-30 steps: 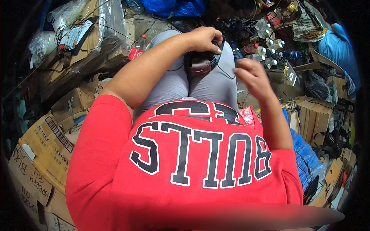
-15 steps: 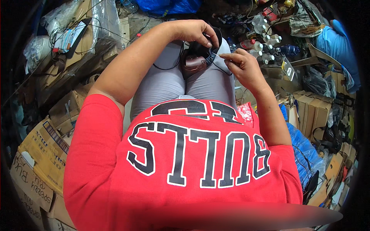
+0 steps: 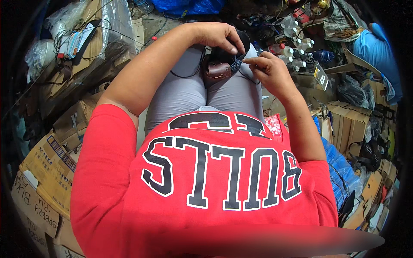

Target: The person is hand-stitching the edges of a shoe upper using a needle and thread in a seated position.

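Note:
A dark brown leather shoe (image 3: 218, 71) with a black lining lies on my grey-trousered thighs. My left hand (image 3: 226, 39) reaches over it from the far left, its fingers bent and pinching at the dark upper near the opening. My right hand (image 3: 272, 72) is at the shoe's right side, thumb and forefinger pinched close to the eyelet edge. Whatever is between those fingertips is too small to make out. A thin black cord (image 3: 248, 79) loops down from the shoe below the right fingers, and another black strand (image 3: 185, 77) curves over my left thigh.
Several plastic bottles (image 3: 297, 53) stand beyond my right hand. Cardboard and plastic wrap (image 3: 114, 32) are piled at the far left, with flattened boxes (image 3: 45, 165) nearer. Folded cartons (image 3: 346, 124) and a blue plastic sheet (image 3: 337, 167) lie on the right. A blue bag (image 3: 187, 7) sits ahead.
My right fingertips have moved slightly closer to the shoe, and the thin pale line seen between them and the shoe no longer shows. My left hand stays almost in place.

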Demonstrator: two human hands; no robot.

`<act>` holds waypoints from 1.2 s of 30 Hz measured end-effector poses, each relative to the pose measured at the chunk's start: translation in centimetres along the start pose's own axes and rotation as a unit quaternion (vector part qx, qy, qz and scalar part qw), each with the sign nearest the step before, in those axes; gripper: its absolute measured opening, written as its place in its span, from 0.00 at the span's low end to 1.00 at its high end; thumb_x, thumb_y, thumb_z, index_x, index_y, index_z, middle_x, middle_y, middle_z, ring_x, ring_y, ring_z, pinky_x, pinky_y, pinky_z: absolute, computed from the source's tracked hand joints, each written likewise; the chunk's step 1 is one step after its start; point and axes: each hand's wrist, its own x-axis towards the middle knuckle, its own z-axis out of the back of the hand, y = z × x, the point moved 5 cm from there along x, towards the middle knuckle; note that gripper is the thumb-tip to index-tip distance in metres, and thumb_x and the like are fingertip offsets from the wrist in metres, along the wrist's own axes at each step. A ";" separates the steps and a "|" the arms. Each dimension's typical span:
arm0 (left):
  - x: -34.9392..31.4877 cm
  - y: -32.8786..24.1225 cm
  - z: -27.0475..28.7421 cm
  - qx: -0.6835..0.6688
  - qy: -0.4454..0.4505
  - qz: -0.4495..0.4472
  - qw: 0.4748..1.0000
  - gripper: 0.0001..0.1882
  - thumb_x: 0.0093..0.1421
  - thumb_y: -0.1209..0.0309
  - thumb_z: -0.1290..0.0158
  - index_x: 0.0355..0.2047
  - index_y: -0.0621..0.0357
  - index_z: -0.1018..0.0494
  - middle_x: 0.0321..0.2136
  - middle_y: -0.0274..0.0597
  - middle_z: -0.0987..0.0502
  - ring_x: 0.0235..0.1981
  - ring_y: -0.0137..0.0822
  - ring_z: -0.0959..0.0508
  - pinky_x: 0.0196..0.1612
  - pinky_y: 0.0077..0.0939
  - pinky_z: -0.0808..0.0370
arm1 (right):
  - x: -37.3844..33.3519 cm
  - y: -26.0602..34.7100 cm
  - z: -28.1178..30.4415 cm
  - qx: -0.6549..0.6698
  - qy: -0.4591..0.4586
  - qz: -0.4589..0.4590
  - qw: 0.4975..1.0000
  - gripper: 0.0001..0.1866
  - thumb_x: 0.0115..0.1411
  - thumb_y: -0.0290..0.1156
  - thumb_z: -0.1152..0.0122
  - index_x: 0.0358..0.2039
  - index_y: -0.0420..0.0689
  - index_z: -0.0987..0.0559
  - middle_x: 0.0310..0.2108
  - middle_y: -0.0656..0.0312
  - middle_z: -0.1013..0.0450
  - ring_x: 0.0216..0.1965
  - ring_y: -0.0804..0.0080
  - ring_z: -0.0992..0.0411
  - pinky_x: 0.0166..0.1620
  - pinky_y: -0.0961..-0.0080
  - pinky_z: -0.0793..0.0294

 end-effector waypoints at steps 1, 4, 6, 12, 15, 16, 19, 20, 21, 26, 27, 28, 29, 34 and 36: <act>-0.2 -0.3 -0.1 0.009 0.004 -0.003 1.000 0.16 0.51 0.71 0.41 0.42 0.51 0.22 0.32 0.37 0.31 0.39 0.34 0.30 0.46 0.25 0.33 | 0.0 -0.3 0.2 0.006 0.008 -0.018 1.000 0.12 0.51 0.26 0.41 0.37 0.50 0.18 0.25 0.56 0.31 0.27 0.59 0.29 0.34 0.68 0.30; -0.2 -0.4 -0.1 0.022 0.005 0.000 1.000 0.18 0.50 0.72 0.40 0.43 0.50 0.22 0.33 0.36 0.32 0.39 0.34 0.30 0.46 0.25 0.33 | 0.2 -0.2 0.5 0.002 0.017 -0.022 1.000 0.13 0.50 0.25 0.41 0.37 0.50 0.18 0.26 0.56 0.30 0.27 0.59 0.29 0.33 0.69 0.29; -0.2 -0.3 -0.1 0.026 0.001 0.006 1.000 0.19 0.49 0.73 0.40 0.44 0.50 0.22 0.33 0.36 0.33 0.39 0.34 0.30 0.46 0.25 0.33 | 0.5 0.3 0.5 -0.019 0.020 0.004 1.000 0.13 0.49 0.23 0.41 0.36 0.49 0.18 0.27 0.55 0.28 0.28 0.59 0.27 0.33 0.70 0.28; -0.1 -0.1 -0.3 0.009 0.006 0.016 1.000 0.19 0.47 0.75 0.39 0.43 0.51 0.22 0.33 0.36 0.33 0.39 0.33 0.30 0.46 0.24 0.32 | -0.1 0.4 -0.2 -0.001 0.015 -0.018 1.000 0.13 0.49 0.23 0.40 0.37 0.48 0.18 0.27 0.55 0.28 0.28 0.61 0.27 0.32 0.72 0.29; 0.0 0.1 -0.2 0.008 -0.010 0.013 1.000 0.19 0.47 0.76 0.39 0.42 0.51 0.22 0.33 0.35 0.33 0.39 0.33 0.30 0.45 0.24 0.32 | 0.0 -1.1 -0.6 0.069 0.022 -0.047 0.996 0.12 0.52 0.24 0.40 0.38 0.49 0.18 0.28 0.59 0.30 0.30 0.69 0.29 0.35 0.77 0.30; 0.2 -0.1 -0.3 0.018 -0.007 0.006 1.000 0.19 0.46 0.76 0.39 0.42 0.51 0.22 0.33 0.36 0.33 0.39 0.34 0.30 0.45 0.24 0.32 | 0.0 -2.1 -0.8 0.068 0.021 -0.049 0.996 0.12 0.52 0.24 0.40 0.38 0.49 0.18 0.28 0.59 0.30 0.30 0.69 0.29 0.35 0.77 0.30; 0.3 -0.2 -0.4 0.023 -0.009 -0.002 1.000 0.19 0.46 0.76 0.39 0.41 0.51 0.21 0.33 0.36 0.33 0.40 0.34 0.30 0.44 0.24 0.32 | 0.5 -4.3 -1.8 0.203 0.070 -0.076 0.974 0.10 0.55 0.24 0.41 0.38 0.50 0.17 0.31 0.66 0.33 0.35 0.78 0.36 0.39 0.82 0.34; 0.4 -0.1 -0.4 0.017 -0.011 -0.005 1.000 0.19 0.46 0.76 0.38 0.41 0.51 0.21 0.33 0.36 0.32 0.40 0.34 0.30 0.44 0.25 0.32 | 0.7 -4.7 -1.8 0.202 0.070 -0.075 0.974 0.10 0.55 0.24 0.41 0.38 0.50 0.17 0.31 0.66 0.33 0.35 0.78 0.36 0.39 0.82 0.34; 0.5 -0.1 -0.5 0.016 -0.013 -0.006 1.000 0.19 0.46 0.76 0.38 0.41 0.51 0.21 0.33 0.36 0.32 0.40 0.34 0.30 0.44 0.25 0.32 | 0.8 -5.1 -2.0 0.233 0.078 -0.066 0.967 0.11 0.55 0.24 0.40 0.38 0.50 0.17 0.31 0.66 0.33 0.34 0.78 0.36 0.39 0.82 0.34; 0.6 0.1 -0.3 0.029 -0.018 0.010 0.999 0.18 0.45 0.76 0.38 0.40 0.51 0.21 0.33 0.37 0.31 0.39 0.35 0.30 0.44 0.25 0.32 | 1.1 -4.1 -2.4 0.197 0.054 -0.036 0.978 0.12 0.53 0.23 0.38 0.37 0.51 0.17 0.29 0.67 0.33 0.32 0.77 0.35 0.38 0.82 0.34; 0.7 0.0 -0.4 0.029 -0.018 0.009 0.999 0.18 0.45 0.76 0.38 0.40 0.51 0.21 0.33 0.37 0.31 0.39 0.35 0.30 0.44 0.25 0.32 | 1.0 -3.6 -2.3 0.169 0.026 -0.025 0.985 0.12 0.52 0.23 0.38 0.37 0.51 0.17 0.28 0.66 0.33 0.32 0.77 0.35 0.37 0.81 0.34; 0.6 0.2 -0.4 0.019 -0.017 0.010 1.000 0.19 0.45 0.76 0.38 0.40 0.51 0.21 0.32 0.37 0.31 0.39 0.35 0.30 0.44 0.26 0.32 | 0.9 -3.1 -2.2 0.142 -0.001 -0.012 0.990 0.12 0.51 0.23 0.37 0.36 0.52 0.17 0.28 0.66 0.33 0.31 0.76 0.35 0.37 0.81 0.34; 0.5 0.3 -0.4 0.010 -0.017 0.011 1.000 0.19 0.44 0.76 0.38 0.40 0.51 0.21 0.32 0.37 0.31 0.39 0.35 0.30 0.44 0.26 0.32 | 0.7 -2.7 -1.8 0.113 -0.013 -0.015 0.993 0.12 0.50 0.23 0.37 0.35 0.52 0.17 0.26 0.63 0.32 0.29 0.73 0.32 0.34 0.79 0.32; 1.0 1.1 -0.7 0.012 -0.019 0.009 1.000 0.18 0.43 0.73 0.37 0.39 0.50 0.20 0.34 0.38 0.30 0.40 0.36 0.29 0.45 0.27 0.32 | 1.4 -1.4 -0.9 0.033 -0.024 0.061 0.997 0.12 0.48 0.23 0.36 0.35 0.51 0.18 0.24 0.59 0.31 0.26 0.67 0.29 0.31 0.75 0.30; 1.5 0.6 -0.5 0.046 -0.021 0.006 0.999 0.18 0.43 0.72 0.36 0.38 0.50 0.20 0.35 0.39 0.29 0.40 0.37 0.29 0.45 0.27 0.32 | 1.5 -1.5 -1.8 0.092 -0.039 0.052 0.994 0.09 0.48 0.25 0.35 0.33 0.49 0.18 0.25 0.60 0.31 0.27 0.67 0.29 0.31 0.75 0.31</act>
